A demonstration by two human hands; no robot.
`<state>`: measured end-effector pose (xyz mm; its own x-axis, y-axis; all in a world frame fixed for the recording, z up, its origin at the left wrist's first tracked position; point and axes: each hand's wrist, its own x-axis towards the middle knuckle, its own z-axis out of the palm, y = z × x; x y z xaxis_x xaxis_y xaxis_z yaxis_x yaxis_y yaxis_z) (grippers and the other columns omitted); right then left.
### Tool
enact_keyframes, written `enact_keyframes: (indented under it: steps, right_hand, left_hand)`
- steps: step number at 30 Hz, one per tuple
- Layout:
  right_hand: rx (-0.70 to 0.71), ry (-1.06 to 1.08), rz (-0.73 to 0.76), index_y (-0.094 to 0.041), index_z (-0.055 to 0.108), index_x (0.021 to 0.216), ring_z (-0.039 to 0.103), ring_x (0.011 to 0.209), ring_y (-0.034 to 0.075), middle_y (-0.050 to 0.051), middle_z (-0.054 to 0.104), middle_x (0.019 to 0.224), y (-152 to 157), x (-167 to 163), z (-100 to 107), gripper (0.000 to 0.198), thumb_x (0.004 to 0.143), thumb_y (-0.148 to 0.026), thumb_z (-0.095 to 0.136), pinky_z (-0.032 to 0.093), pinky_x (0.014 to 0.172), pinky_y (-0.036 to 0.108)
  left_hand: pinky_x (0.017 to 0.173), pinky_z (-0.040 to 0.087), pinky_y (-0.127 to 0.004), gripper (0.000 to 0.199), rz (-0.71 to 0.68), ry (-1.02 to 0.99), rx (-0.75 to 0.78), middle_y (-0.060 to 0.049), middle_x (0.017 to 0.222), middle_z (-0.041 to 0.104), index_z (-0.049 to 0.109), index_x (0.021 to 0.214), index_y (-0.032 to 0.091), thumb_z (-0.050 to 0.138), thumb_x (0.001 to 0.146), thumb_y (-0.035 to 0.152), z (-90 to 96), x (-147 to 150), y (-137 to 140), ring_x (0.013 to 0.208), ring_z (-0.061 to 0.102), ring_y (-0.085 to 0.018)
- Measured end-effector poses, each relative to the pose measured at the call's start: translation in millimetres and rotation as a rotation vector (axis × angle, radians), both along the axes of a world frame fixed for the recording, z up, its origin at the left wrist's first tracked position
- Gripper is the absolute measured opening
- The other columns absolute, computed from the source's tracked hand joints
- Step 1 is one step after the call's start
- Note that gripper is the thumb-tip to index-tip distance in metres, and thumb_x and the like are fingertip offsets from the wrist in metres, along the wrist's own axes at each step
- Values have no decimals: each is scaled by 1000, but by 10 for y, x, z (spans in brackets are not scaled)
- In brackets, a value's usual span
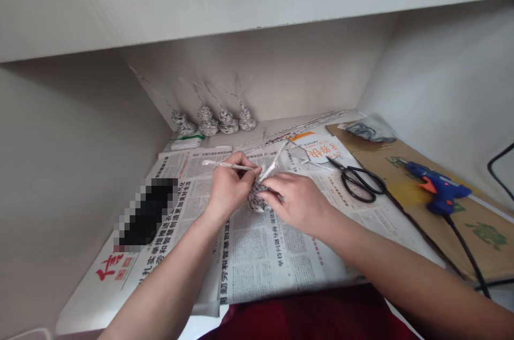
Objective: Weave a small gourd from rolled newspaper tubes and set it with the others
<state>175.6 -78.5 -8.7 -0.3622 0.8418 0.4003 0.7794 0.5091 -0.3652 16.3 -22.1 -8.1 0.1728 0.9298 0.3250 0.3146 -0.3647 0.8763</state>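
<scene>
Woven paper piece (256, 204) between the two hands over newspaper (257, 270), left hand (229, 186) with its grip pinched on a paper strip (225, 164), right hand (299, 202) with its grip closed against the piece's right side

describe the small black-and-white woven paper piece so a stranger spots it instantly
Find the flat printed newspaper sheets covering the white desk. Near their middle, between the person's left hand and right hand, is the small, rounded woven paper piece. It alone is at the hands; four similar gourd-shaped woven paper pieces sit in a row at the back.
</scene>
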Motion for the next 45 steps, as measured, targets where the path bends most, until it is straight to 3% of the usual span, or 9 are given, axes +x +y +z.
enact_keyframes:
  steps: [4,7,13,17,21,29,34,42,45]
  right_hand:
    - [-9,-151,-28,-18,65,87,62,67,19,5,70,76,55,-42,87,18,89,-34,56,38,60,30]
    - [0,-102,-45,-19,65,89,59,63,17,3,69,73,100,-52,94,17,90,-31,54,35,58,29]
    - [-98,485,-127,-20,68,77,50,53,11,-3,58,57,164,-20,-155,20,86,-37,61,35,52,25]
    - [-363,1003,-169,-19,61,80,54,51,11,-3,60,63,233,10,-280,26,72,-40,74,40,46,23]
    - [-626,1202,-130,-17,60,81,46,43,7,-4,59,62,270,22,-273,35,66,-44,78,27,36,19]
    - [-536,1286,-163,-17,59,67,45,43,7,-6,54,49,275,-2,-277,35,63,-44,81,32,39,19]
    - [-498,1219,-216,-17,57,66,48,41,8,-5,56,47,241,5,-271,35,67,-46,77,37,39,20]
    - [-468,1368,-275,-19,59,79,53,47,12,-5,57,51,173,-57,-269,25,68,-36,74,44,42,22]
    - [-446,1270,-217,-19,63,92,52,49,12,-4,56,56,148,-44,-277,26,72,-35,69,44,43,23]
  left_hand:
    - [60,43,-24,12,-24,-8,11,1,64,62,54,66,19,62,74,17,-21,16,-23,62,58,-14]
    - [61,44,-24,10,-37,20,7,1,66,63,55,67,18,61,74,15,-31,14,-15,65,59,-14]
    - [58,44,-24,16,-82,-32,-34,1,64,61,52,69,18,65,77,24,-32,-5,30,61,58,-14]
    - [56,45,-24,18,-138,-91,-85,2,62,59,50,71,19,66,78,25,-35,1,31,57,58,-13]
    - [58,47,-24,17,-157,-79,-73,1,64,60,52,72,18,66,79,26,-38,-10,35,60,59,-13]
    - [68,52,-28,28,-326,-65,-158,-3,84,66,59,87,17,77,66,20,24,-52,19,74,64,-16]
    - [70,54,-29,26,-296,-70,-193,-3,82,68,60,82,15,78,64,20,20,-36,-1,73,65,-16]
    - [65,50,-27,10,-241,17,-123,-4,73,70,68,73,14,74,69,21,54,-19,-22,68,63,-15]
    - [62,48,-26,11,-251,-17,-102,-4,71,69,67,71,14,74,70,22,28,-20,-12,65,62,-14]
